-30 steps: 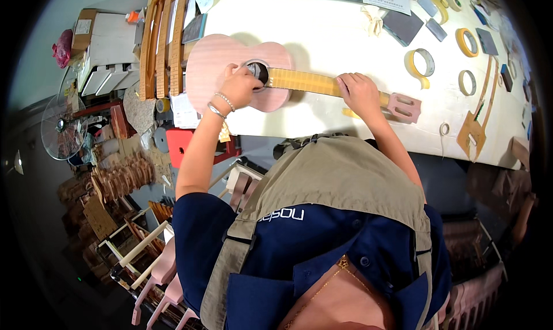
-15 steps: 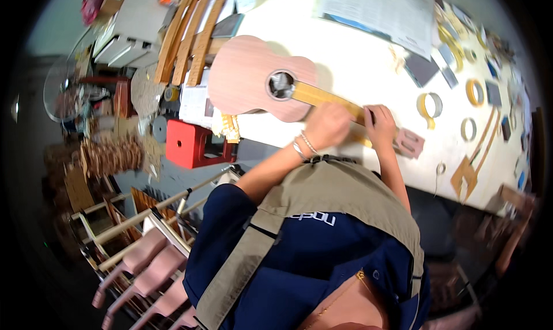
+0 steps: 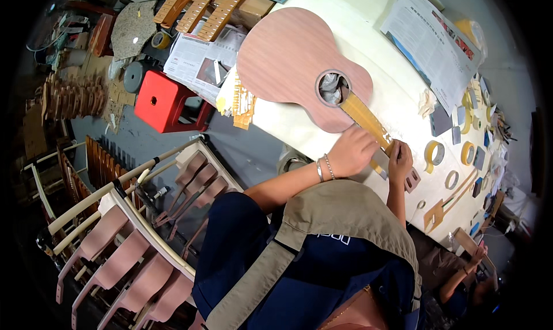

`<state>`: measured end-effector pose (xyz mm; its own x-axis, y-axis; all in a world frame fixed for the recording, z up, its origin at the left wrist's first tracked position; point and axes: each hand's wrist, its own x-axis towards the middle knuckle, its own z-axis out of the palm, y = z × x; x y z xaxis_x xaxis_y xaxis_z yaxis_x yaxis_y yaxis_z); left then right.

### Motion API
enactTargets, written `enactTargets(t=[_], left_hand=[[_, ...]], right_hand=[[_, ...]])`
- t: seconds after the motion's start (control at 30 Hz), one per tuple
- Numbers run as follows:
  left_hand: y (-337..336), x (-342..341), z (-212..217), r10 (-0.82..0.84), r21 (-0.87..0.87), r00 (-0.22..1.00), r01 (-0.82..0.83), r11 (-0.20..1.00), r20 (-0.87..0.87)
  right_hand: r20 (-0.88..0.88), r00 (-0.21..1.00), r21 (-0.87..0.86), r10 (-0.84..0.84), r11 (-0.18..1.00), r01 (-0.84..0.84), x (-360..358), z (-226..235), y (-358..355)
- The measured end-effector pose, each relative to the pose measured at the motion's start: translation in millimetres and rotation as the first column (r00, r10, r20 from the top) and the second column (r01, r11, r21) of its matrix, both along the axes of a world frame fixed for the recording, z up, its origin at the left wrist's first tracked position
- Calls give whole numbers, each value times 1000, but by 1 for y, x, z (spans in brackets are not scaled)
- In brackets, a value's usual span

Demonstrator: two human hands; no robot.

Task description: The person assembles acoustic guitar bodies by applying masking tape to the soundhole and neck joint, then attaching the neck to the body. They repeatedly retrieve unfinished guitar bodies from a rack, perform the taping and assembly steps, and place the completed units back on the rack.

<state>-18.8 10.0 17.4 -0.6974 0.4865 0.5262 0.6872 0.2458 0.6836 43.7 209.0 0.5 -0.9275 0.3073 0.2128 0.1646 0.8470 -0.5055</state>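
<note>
An unfinished pinkish-wood ukulele point(image 3: 282, 59) lies face up on the white-covered table, its soundhole stuffed with crumpled wrapping. Yellow tape point(image 3: 363, 114) covers the upper fretboard, with ragged whitish bits along one edge. My left hand point(image 3: 351, 152), with bracelets at the wrist, is closed against the near side of the neck; its fingertips hide whatever they pinch. A yellow strip point(image 3: 378, 168) shows between my hands on the near side of the neck. Closer to the slotted headstock point(image 3: 412, 180), my right hand point(image 3: 400, 163) closes its thumb and fingers over the neck.
Tape rolls point(image 3: 433, 155), a newspaper point(image 3: 423, 42) and a flat wooden piece point(image 3: 435, 216) lie on the table. Left are fretted necks point(image 3: 222, 13), a red stool point(image 3: 164, 102) and a rack of ukulele bodies point(image 3: 129, 258). Another person's hand point(image 3: 475, 261) works at lower right.
My view has shifted and turned, so the ukulele now slants more steeply down to the right. Both hands stay at the neck, the left still closed beside it.
</note>
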Motion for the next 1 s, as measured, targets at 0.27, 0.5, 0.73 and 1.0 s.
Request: enactTargets(t=[0.27,0.5,0.73,1.0], left_hand=[[-35,-66,13,382,-615,920,-352,706,-88],[-19,-93,33,344,-838,872,125,531,348],[-11,-101,34,467,-882,781,218,418,414],[-27,-94,14,441,-777,803,44,628,401]], right_hand=[[-38,999,88,-23,996,26,-1,4,-7],[-116,993,73,29,997,-21,0,2,-5],[-209,974,82,83,994,-67,1,-3,0],[-236,967,86,92,994,-73,2,-6,2]])
